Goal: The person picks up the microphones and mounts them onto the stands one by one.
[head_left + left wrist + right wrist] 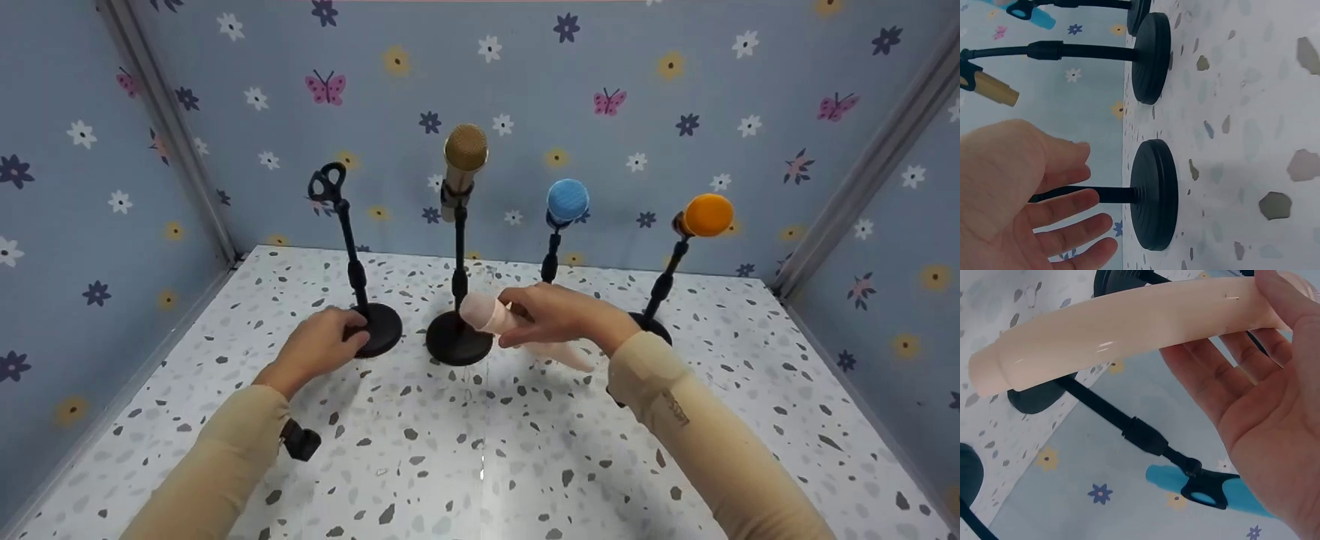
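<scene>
My right hand (551,311) grips a pale pink microphone (1112,326) near its head end, the thumb on one side and fingers on the other. The microphone is held above the table, its handle slanting down to the right in the head view. At the left, my left hand (322,341) is beside the leftmost black microphone stand (356,274), whose clip (327,183) holds nothing. In the left wrist view its fingers (1075,233) are spread and loosely bent near the stand's pole; whether they touch it is unclear. The stand's round base (1154,194) rests on the table.
Behind my hands stand a gold microphone (466,150), a blue microphone (568,201) and an orange microphone (708,215), each on a black stand. The speckled white table (450,465) meets flowered walls (525,82) at the back and both sides.
</scene>
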`<state>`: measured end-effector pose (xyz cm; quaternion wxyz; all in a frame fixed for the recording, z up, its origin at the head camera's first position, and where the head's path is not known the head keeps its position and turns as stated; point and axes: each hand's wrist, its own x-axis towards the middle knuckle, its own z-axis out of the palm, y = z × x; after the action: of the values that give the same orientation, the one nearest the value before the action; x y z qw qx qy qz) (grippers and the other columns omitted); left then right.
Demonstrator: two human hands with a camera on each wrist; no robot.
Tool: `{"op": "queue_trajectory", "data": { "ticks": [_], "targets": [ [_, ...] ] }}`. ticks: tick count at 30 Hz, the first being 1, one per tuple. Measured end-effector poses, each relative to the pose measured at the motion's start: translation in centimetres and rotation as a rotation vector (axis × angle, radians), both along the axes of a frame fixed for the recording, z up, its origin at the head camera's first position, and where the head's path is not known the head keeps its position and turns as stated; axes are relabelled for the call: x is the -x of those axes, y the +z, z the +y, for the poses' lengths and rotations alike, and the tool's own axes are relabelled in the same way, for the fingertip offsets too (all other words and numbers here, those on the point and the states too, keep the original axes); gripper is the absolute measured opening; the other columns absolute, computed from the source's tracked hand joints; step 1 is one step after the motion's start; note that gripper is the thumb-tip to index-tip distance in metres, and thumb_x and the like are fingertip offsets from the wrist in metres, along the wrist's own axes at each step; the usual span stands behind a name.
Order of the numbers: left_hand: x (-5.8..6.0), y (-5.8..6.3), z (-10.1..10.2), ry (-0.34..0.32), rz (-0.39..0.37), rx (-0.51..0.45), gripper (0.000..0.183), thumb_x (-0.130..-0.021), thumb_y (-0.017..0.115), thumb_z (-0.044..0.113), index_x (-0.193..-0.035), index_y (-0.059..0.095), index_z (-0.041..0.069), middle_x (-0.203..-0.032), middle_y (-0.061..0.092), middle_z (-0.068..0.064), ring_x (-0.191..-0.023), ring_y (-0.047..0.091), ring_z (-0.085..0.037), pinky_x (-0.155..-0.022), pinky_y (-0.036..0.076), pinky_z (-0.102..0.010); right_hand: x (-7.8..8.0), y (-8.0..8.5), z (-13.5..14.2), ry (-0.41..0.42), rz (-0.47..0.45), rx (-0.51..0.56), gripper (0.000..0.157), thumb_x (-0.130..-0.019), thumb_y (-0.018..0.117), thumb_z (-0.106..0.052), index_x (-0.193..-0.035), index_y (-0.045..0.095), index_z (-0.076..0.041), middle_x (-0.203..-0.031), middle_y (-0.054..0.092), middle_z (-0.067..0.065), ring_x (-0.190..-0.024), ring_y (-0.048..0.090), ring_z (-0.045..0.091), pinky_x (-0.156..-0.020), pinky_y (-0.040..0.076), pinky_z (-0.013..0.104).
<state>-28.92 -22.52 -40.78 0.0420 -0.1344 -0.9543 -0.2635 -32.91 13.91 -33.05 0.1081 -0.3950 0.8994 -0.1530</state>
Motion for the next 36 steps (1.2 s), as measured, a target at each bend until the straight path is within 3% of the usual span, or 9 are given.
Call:
{"op": "queue_trajectory", "data": {
  "ticks": [7,13,20,36],
  "targets": [
    [1.3,0.4,-0.5,0.103,-0.062,-0.084,0.046,-0.102,0.058,0.022,-0.137,0.053,-0.008,-0.126,0.062,-0.029,-0.115,0.061,-0.043,-0.098,0.048,-0.057,0.0,0.0,1.3,-0.042,-0.024,-0.064,0.036,-0.09,0.077,-0.037,-0.11,0.061,-0.012,-0.088,0.06,0.0,-0.078,0.056,0.016,-0.068,0.045,0.034],
    [2.5,-0.2,-0.4,0.131,-0.092,-0.183,0.054,-0.103,0.056,0.02,-0.147,0.04,-0.007,-0.132,0.058,-0.031,-0.121,0.058,-0.044,-0.103,0.045,-0.057,0.0,-0.1,2.3,-0.091,-0.071,-0.094,0.035,-0.09,0.077,-0.042,-0.109,0.06,-0.018,-0.086,0.058,-0.001,-0.078,0.055,0.016,-0.069,0.043,0.035],
    [3.4,-1.0,-0.1,0.129,-0.081,-0.236,0.05,-0.103,0.055,0.019,-0.144,0.042,-0.007,-0.131,0.059,-0.031,-0.122,0.057,-0.044,-0.105,0.043,-0.057,0.2,-0.7,3.3,-0.122,-0.065,-0.147,0.034,-0.089,0.078,-0.042,-0.106,0.06,-0.018,-0.085,0.058,-0.002,-0.078,0.057,0.015,-0.07,0.046,0.034],
    [5.2,-2.0,0.2,0.198,-0.008,-0.231,0.035,-0.103,0.056,0.022,-0.122,0.057,-0.007,-0.115,0.066,-0.028,-0.108,0.063,-0.042,-0.097,0.048,-0.055,0.1,-1.2,4.1,-0.157,-0.102,-0.174,0.033,-0.089,0.077,-0.042,-0.096,0.056,-0.017,-0.081,0.051,-0.001,-0.074,0.05,0.016,-0.066,0.041,0.035]
  ]
}}
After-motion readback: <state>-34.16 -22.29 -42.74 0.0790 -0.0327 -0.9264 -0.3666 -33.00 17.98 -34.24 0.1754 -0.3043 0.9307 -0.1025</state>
